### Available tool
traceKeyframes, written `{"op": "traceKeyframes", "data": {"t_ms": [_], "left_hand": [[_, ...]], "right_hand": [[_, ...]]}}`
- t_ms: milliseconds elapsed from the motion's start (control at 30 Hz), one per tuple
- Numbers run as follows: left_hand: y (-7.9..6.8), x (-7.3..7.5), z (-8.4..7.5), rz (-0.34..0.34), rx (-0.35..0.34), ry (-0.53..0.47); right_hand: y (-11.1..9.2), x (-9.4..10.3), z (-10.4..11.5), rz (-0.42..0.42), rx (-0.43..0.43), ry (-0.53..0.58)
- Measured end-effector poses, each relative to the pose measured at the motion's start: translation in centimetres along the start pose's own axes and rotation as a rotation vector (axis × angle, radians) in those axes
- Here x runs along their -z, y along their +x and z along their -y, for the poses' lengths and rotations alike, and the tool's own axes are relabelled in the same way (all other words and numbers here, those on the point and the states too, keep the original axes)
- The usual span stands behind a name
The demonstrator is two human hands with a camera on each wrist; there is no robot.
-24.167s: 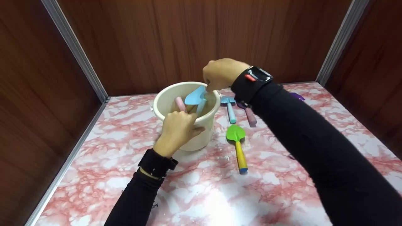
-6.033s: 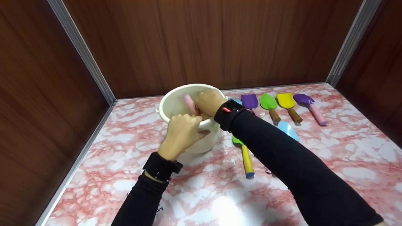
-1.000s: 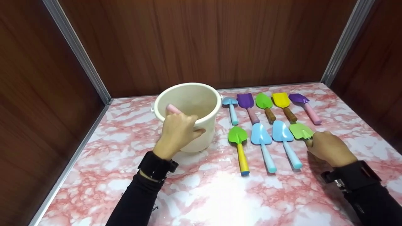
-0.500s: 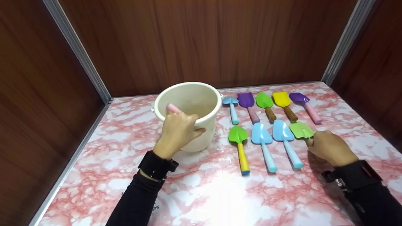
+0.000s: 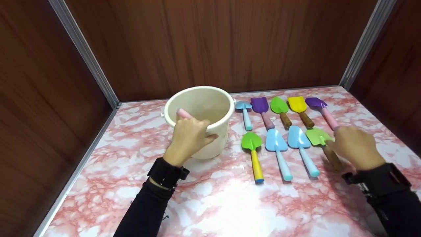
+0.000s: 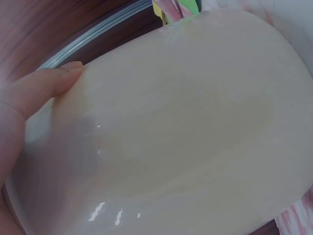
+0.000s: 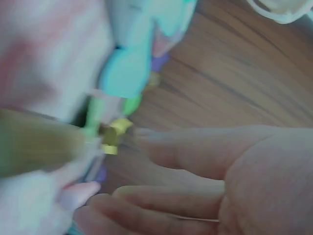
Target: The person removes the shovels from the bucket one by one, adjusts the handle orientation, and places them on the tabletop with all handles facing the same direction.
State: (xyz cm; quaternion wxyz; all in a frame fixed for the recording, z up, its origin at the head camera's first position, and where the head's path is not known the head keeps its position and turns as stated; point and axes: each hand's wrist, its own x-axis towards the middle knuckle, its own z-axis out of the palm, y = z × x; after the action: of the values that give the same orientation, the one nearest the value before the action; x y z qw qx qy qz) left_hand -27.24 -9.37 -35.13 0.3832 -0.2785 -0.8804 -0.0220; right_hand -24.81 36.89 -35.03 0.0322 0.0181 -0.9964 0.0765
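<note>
My left hand [image 5: 189,136] grips the near rim of a cream bucket [image 5: 213,144], thumb lying against its outer wall, as the left wrist view shows. A pink handle [image 5: 185,114] sticks up inside the bucket beside that hand; its lower part is hidden. Over at the right, my right hand [image 5: 357,146] hovers beside a light green trowel [image 5: 317,136] lying on the table, its brown handle [image 5: 333,158] uncovered. In the right wrist view the fingers [image 7: 171,149] are extended and apart, with nothing held, near the blurred handle.
Left of that trowel lie two light blue trowels [image 5: 298,137] and a green one with a yellow handle [image 5: 256,164]. Behind them, several hand shovels, purple [image 5: 260,105], yellow [image 5: 297,104] and others, form a back row. Wood-look panels [image 5: 204,46] enclose the marbled table [image 5: 138,197].
My right hand has let go of the light green trowel's handle and moved up and to the right. The left hand stays on the bucket. Since earlier, more trowels have been laid out on the table.
</note>
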Motion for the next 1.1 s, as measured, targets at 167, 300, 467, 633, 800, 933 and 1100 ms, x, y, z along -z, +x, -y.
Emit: {"op": "traceKeyframes", "data": {"t_ms": [167,300,467,633,800,933,1100], "left_hand": [[0.0,-0.1,-0.1,-0.005,0.004,0.001],[0.0,-0.1,-0.2,-0.004,-0.003,0.011],[0.0,-0.1,-0.2,-0.001,-0.005,0.008],[-0.1,-0.1,0.0,0.006,0.000,0.022],[-0.2,0.0,0.2,0.012,0.003,0.057],[-0.2,0.1,0.1,0.011,-0.002,0.067],[-0.2,0.0,-0.2,-0.010,-0.020,0.077]], "right_hand": [[1.5,3.8,3.4,-0.135,0.103,0.006],[3.2,7.1,7.5,-0.239,0.188,0.053],[5.6,9.9,14.4,-0.188,0.361,0.037],[8.4,9.1,22.1,-0.111,0.596,0.021],[10.4,7.2,29.1,0.102,0.892,0.016],[11.6,7.2,33.5,0.372,0.962,-0.063],[13.0,8.0,36.9,0.493,0.787,-0.141]]}}
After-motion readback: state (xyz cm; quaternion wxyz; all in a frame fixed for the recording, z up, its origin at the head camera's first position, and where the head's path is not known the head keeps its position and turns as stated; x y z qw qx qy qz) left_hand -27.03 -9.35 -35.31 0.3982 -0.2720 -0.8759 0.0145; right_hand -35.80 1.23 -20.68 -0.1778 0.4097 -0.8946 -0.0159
